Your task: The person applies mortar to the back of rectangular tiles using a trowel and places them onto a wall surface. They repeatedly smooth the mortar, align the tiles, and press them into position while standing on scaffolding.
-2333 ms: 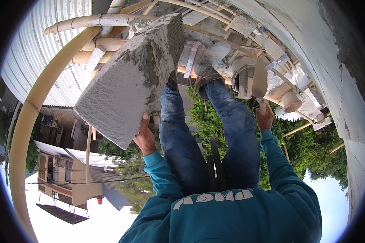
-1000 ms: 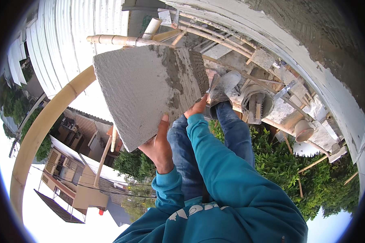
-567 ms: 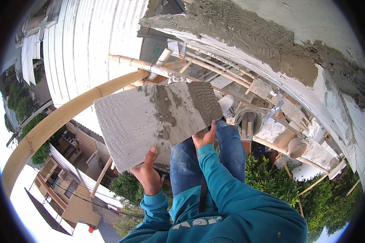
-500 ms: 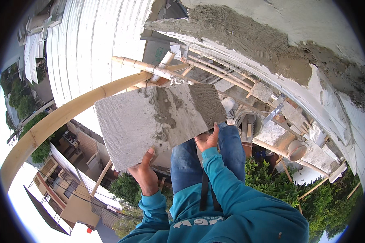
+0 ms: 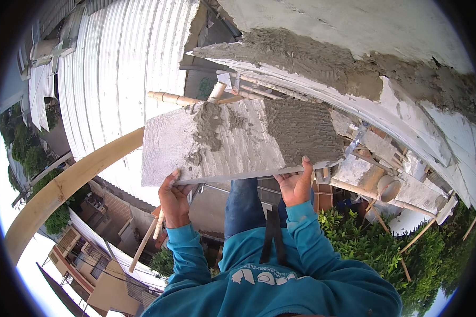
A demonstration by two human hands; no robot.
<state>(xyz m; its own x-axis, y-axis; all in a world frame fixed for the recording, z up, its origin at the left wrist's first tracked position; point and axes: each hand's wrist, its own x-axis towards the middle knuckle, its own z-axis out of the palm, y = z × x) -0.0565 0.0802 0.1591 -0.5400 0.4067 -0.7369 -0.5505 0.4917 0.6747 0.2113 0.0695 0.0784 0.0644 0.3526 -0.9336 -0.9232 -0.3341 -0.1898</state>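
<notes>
A long pale grey concrete block is held up in front of me, its broad face partly coated with grey mortar. The coat is thickest and combed into ridges toward the right end; the left end is mostly bare. My left hand grips the near edge toward the left, thumb on the face. On the same edge further right, my right hand holds on with its thumb up against the mortar. The fingers of both hands are partly hidden beneath the block. Beyond it, a band of mortar runs along the wall's top edge.
A thick bamboo pole curves past on the left, near a white corrugated roof. The white wall bends down the right side. Below lie bamboo scaffolding with boards, a round container, and green shrubs.
The block has moved right and swung level from its tilt, rising at the left end. Both hands have gone with it, the right hand shifting rightward. My view has shifted slightly.
</notes>
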